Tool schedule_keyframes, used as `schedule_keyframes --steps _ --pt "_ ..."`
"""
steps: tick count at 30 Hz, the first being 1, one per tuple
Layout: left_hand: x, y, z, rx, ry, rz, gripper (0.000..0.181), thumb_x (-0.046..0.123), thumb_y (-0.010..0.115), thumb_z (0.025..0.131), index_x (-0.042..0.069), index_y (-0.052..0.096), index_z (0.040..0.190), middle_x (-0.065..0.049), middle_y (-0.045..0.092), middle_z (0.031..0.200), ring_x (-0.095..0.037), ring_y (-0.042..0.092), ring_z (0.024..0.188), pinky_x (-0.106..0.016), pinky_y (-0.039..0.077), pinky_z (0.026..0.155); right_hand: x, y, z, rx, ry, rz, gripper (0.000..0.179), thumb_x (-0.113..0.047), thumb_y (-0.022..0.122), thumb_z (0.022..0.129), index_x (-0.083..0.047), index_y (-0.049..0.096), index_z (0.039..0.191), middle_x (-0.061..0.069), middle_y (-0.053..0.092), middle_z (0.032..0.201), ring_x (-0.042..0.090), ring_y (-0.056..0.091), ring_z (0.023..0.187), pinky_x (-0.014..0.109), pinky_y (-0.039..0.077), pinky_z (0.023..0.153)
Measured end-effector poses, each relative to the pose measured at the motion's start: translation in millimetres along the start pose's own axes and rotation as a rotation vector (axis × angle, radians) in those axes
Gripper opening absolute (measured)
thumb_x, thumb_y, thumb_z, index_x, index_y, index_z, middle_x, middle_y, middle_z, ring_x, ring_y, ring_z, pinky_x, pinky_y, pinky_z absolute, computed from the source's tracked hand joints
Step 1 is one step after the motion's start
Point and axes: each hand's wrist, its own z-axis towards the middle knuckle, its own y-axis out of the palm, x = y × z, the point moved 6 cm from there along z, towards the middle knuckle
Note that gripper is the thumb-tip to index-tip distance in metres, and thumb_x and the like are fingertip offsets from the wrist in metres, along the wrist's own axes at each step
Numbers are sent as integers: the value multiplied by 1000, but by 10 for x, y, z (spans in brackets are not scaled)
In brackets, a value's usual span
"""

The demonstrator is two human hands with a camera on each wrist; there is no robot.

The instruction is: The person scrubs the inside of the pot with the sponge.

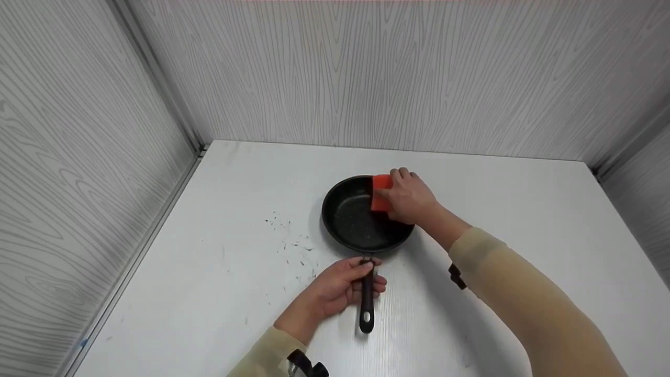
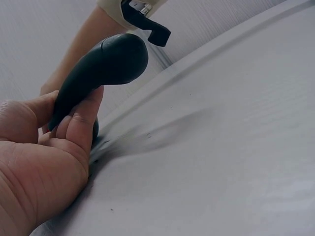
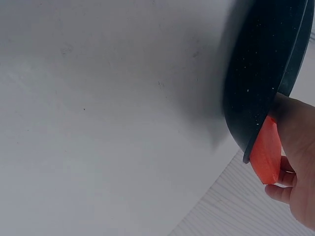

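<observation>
A black frying pan (image 1: 350, 220) with a dark interior is at the middle of the white table. My left hand (image 1: 335, 288) grips its black handle (image 1: 367, 301) near the pan end, thumb on top and fingers beneath. In the left wrist view the rounded handle end (image 2: 118, 59) sticks out past the fingers. My right hand (image 1: 411, 196) holds a flat orange-red sponge (image 1: 380, 201) against the inside of the pan's right wall. The right wrist view shows the sponge (image 3: 267, 155) bent over the rim, with fingers behind it.
Small dark crumbs (image 1: 298, 246) lie scattered on the table (image 1: 220, 225) left of the pan. Pale wood-grain panels enclose the table at the back (image 1: 340, 73), left (image 1: 68, 157) and right. Black clamps (image 1: 456, 276) are fixed at both forearms.
</observation>
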Motion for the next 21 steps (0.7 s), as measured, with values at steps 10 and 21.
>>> schedule_keyframes --steps 10,21 --pt "6 6 12 8 -5 -1 33 17 63 108 -2 64 136 -20 76 105 -24 78 93 -43 63 92 32 -37 -43 3 -14 -11 45 -28 77 93 -20 70 137 27 55 123 42 52 114 56 52 101" --pt "-8 9 28 3 -8 -11 34 16 63 108 -3 63 136 -19 77 103 -24 78 93 -42 63 91 79 -29 -88 -6 -19 -13 48 -32 78 92 -21 69 138 27 55 125 43 51 116 57 51 100"
